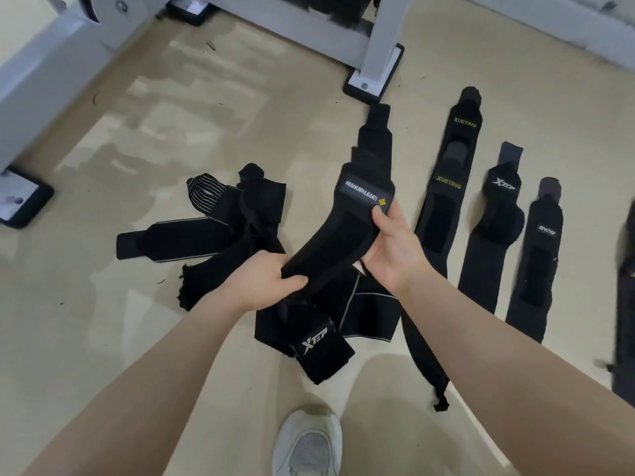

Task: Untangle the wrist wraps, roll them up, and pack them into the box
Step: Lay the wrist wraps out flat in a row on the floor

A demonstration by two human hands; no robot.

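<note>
I hold a long black wrist wrap (347, 228) with a grey label above the floor, its far end pointing away toward the white frame. My left hand (268, 280) grips its near end. My right hand (391, 249) pinches it beside the label, thumb on top. Under my hands lies a tangled heap of black wraps (237, 231), one marked XTEP (319, 348). To the right, three wraps lie straight side by side: a XUEYING one (450, 176), an XTEP one (494, 231) and a shorter one (536, 266). No box is in view.
White metal equipment legs with black feet (374, 73) stand on the beige floor behind the wraps, another foot (20, 201) at the left. A further dark wrap (625, 310) lies at the right edge. My white shoe (309, 441) is at the bottom.
</note>
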